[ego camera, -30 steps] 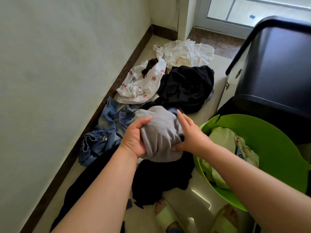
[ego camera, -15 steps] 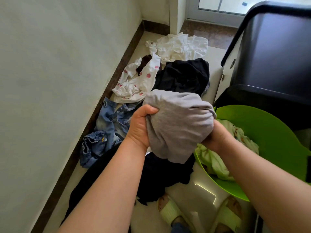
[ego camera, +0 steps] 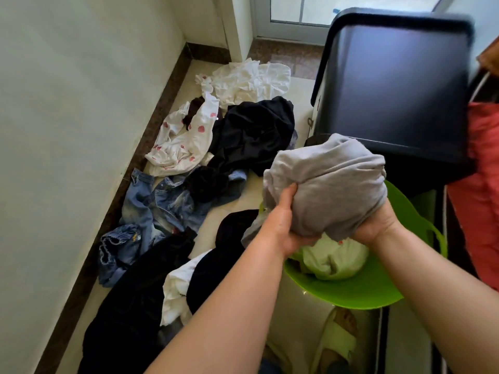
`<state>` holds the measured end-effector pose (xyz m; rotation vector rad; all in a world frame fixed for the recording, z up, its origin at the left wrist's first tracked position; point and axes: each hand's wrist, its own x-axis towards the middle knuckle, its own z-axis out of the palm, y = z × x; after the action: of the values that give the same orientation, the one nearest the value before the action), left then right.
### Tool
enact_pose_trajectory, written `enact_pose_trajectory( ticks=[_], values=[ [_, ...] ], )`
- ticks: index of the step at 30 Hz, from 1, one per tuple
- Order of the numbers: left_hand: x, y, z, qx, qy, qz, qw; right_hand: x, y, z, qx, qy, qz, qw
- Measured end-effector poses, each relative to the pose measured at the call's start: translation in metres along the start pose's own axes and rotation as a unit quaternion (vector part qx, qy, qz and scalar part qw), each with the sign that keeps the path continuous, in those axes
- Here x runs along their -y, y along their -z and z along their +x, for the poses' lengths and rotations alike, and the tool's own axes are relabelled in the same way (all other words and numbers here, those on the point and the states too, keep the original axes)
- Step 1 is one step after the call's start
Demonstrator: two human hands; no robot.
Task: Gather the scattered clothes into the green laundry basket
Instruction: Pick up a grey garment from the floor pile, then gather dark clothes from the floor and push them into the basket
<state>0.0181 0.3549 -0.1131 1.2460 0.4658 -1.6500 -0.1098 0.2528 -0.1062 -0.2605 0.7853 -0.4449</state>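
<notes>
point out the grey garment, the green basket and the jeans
grey garment (ego camera: 332, 184), head view, middle of the bundle
green basket (ego camera: 359, 295), head view, bare inner wall near the front rim
jeans (ego camera: 151, 201), head view, faded denim

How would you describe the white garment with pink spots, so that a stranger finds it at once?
Follow the left wall along its dark baseboard toward the far corner. There, beyond the jeans and left of the black heap, lies the spotted garment. Unlike the plain white cloth behind it, it has scattered pink spots.
</notes>
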Motion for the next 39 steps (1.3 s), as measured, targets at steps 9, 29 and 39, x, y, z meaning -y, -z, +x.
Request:
enact_pose_trajectory(
  ticks=[9,29,39],
  values=[
    [0.055,-0.089,0.018,-0.051,-0.114,0.054,0.991,0.031,0.12,-0.031,0.099,-0.005,0.017,0.995],
    [0.059,0.05,0.049,-0.343,-0.08,0.192,0.916,-0.039,0.054,0.027,-0.293,-0.135,-0.224,0.919],
    [0.039,0.18,0.041,-0.383,-0.05,0.189,0.903,-0.164,-0.01,0.06,-0.164,-0.235,-0.271,0.919]
  ],
)
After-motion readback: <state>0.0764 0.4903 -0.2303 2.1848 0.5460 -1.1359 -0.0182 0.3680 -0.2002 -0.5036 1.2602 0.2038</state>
